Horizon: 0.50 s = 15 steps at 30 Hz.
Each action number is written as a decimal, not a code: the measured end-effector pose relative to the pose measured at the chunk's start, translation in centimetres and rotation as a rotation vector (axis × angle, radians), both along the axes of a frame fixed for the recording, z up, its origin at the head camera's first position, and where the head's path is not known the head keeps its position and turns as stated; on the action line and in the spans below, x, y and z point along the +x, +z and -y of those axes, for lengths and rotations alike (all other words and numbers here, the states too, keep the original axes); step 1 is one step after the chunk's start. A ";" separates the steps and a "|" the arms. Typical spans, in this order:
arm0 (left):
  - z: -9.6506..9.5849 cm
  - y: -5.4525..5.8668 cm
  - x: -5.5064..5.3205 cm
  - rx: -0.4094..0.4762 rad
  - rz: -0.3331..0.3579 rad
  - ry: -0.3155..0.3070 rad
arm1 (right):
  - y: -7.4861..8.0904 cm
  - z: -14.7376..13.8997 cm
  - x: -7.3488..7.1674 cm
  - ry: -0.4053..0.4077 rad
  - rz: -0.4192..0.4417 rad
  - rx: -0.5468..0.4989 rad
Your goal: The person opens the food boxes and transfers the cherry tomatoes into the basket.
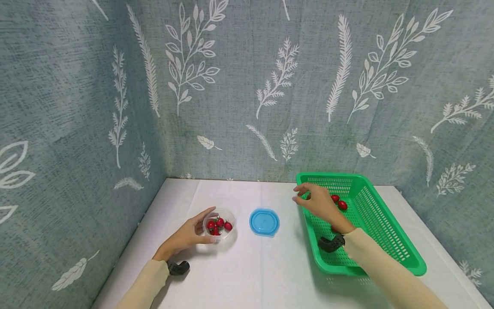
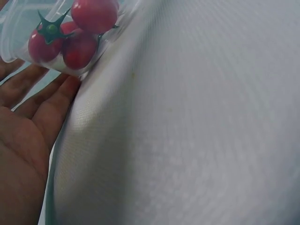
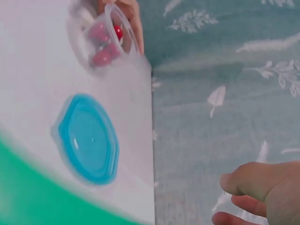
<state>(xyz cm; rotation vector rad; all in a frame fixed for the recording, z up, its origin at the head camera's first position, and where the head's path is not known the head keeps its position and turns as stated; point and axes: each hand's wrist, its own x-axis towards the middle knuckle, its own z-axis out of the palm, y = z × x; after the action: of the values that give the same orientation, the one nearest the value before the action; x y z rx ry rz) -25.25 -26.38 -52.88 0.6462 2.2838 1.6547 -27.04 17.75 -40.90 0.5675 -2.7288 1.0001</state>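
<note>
On the left, my left hand (image 1: 191, 230) grips a clear round plastic container (image 1: 233, 214), thumb on the near side and fingers on the far side. Several cherry tomatoes (image 1: 219, 222) with green stems lie inside it; the left wrist view shows them through the wall (image 2: 78, 49). My right hand (image 1: 317, 200) is above the left rim of a green plastic basket (image 1: 390, 214), its fingers loosely bent and nothing between them. A few more cherry tomatoes (image 1: 342, 205) lie in the basket, partly hidden by the right hand and forearm.
A blue lid (image 1: 264, 222) lies flat on the white-covered table (image 1: 247, 270) between the container and the basket. Patterned grey-green cloth (image 1: 239, 107) hangs along the back and both sides of the table.
</note>
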 end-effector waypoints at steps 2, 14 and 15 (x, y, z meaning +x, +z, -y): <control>0.0 0.0 0.0 0.000 -0.006 0.000 | 0.2 0.8 0.0 0.011 0.013 -0.013; 0.0 0.1 -0.1 -0.005 0.018 0.008 | 0.4 5.5 0.1 0.089 0.029 -0.004; 0.0 0.2 -0.1 -0.012 0.017 0.012 | 0.3 5.9 0.1 0.101 0.023 -0.003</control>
<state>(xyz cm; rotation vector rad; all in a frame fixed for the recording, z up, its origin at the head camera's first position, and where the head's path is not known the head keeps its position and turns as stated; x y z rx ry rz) -25.31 -26.37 -52.70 0.6139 2.2881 1.6448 -26.99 11.87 -40.57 0.7040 -2.7421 1.0395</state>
